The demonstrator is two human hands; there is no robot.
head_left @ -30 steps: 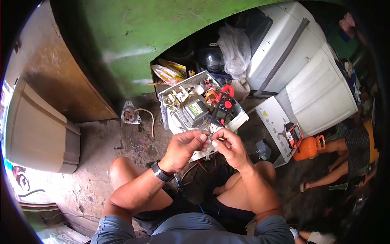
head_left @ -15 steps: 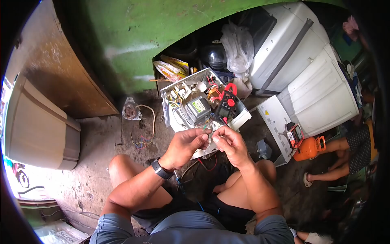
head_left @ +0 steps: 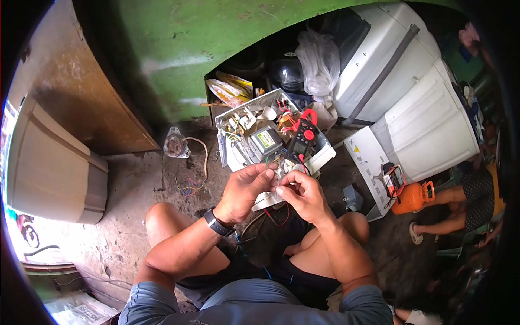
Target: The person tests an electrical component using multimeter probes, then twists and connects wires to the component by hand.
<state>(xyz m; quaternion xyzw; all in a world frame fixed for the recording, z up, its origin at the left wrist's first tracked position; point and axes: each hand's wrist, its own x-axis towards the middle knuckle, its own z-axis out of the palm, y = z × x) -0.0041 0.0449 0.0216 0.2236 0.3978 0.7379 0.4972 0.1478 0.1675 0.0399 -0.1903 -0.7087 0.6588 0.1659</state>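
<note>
My left hand (head_left: pixel 241 190) and my right hand (head_left: pixel 305 199) meet in front of me, thumbs and fingertips pinched on thin wires (head_left: pixel 278 176). A small bit of green shows above the left fingertips. Just beyond my hands lies an open white appliance panel (head_left: pixel 238 160) full of parts. In it sit a grey boxy part with a green-and-white label (head_left: pixel 264 141), tangled coloured wires (head_left: pixel 234 131) and a white funnel-shaped piece (head_left: pixel 267 113). A red and black clamp meter (head_left: pixel 303 137) rests on the panel's right side. The exact wire ends are hidden by my fingers.
A small motor (head_left: pixel 176 145) with a pale cable lies on the floor to the left. On the right are a white panel (head_left: pixel 364 157), an orange gas cylinder (head_left: pixel 413 197), a grey box (head_left: pixel 352 198) and a white appliance casing (head_left: pixel 428 122). Another person's leg (head_left: pixel 447 230) is beyond.
Both hands stay close together; the right fingertips have dropped slightly and turned inward below the left ones. The things around them look unmoved.
</note>
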